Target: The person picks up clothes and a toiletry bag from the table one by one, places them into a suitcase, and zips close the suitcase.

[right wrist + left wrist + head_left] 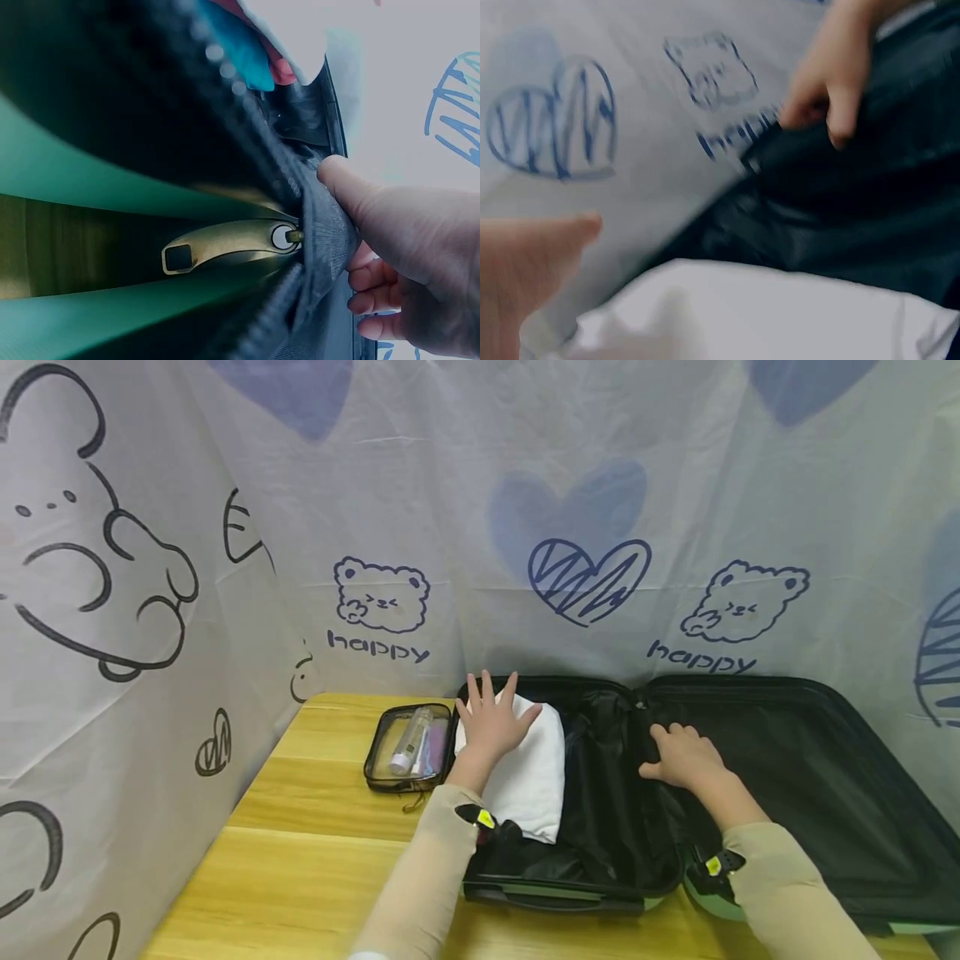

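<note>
A suitcase (611, 827) lies spread in two halves, with black lining and a pale green shell. Folded white cloth (532, 785) fills the left side of its left half. Over the cloth's upper part my left hand (495, 727) spreads its fingers wide, palm down. My right hand (686, 758) hovers by the fold between the halves, thumb apart from loosely bent fingers. In the right wrist view its thumb overlaps the dark fabric (328, 232) of that fold. Teal cloth (240, 52) and a bit of pink show beneath the white cloth there.
Left of the suitcase, a clear zip pouch (382, 745) with black edging holds a bottle (411, 742) and other toiletries. A brass-coloured zip pull (217, 244) hangs between the shells. Behind the wooden table (322, 877) hangs a printed white curtain (465, 510).
</note>
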A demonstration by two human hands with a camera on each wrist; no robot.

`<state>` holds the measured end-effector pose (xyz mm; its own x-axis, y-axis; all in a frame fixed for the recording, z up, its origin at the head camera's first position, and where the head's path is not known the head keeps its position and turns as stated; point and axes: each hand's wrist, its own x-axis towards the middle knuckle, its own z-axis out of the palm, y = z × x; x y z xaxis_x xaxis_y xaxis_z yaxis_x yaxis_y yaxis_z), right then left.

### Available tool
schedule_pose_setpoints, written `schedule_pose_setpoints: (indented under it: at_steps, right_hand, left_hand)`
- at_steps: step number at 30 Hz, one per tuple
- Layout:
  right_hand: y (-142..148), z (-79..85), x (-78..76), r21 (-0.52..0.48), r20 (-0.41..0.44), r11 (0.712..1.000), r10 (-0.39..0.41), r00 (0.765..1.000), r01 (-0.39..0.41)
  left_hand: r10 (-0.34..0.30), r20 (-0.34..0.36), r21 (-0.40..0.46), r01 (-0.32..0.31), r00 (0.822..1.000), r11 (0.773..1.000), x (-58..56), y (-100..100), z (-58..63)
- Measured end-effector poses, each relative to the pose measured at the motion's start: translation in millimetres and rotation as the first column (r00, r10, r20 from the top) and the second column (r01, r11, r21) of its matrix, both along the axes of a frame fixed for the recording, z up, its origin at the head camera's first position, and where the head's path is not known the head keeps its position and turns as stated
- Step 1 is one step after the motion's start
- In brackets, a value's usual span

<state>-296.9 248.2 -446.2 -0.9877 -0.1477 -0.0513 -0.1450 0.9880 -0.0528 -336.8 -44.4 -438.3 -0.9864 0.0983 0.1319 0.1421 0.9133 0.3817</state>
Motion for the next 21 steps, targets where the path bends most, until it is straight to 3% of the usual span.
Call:
schedule_pose_setpoints:
  at_steps: [6, 12, 17, 21]
  right_hand:
    - [2.3, -0.9, -1.7, 0.008, -0.001, 1.000, 0.005, 1.000, -0.005]
    - [3.6, -3.2, -2.3, 0.013, -0.003, 1.000, 0.001, 1.000, -0.001]
    - [2.7, -1.7, -2.0, 0.013, 0.007, 1.000, 0.000, 1.000, 0.000]
    - [1.6, -2.8, -3.3, 0.012, 0.005, 1.000, 0.003, 1.000, -0.003]
  left_hand:
    - [0.025, -0.016, -0.064, -0.026, 1.000, 0.998, -13.7, 13.5, -31.9]
    - [0.021, 0.004, -0.113, -0.020, 1.000, 0.993, -16.1, 15.5, -56.7]
    - [0.014, -0.009, -0.159, -0.015, 1.000, 0.987, -18.7, 16.8, -72.5]
    - [0.004, -0.007, -0.188, -0.005, 1.000, 0.982, -19.6, 16.0, -78.2]
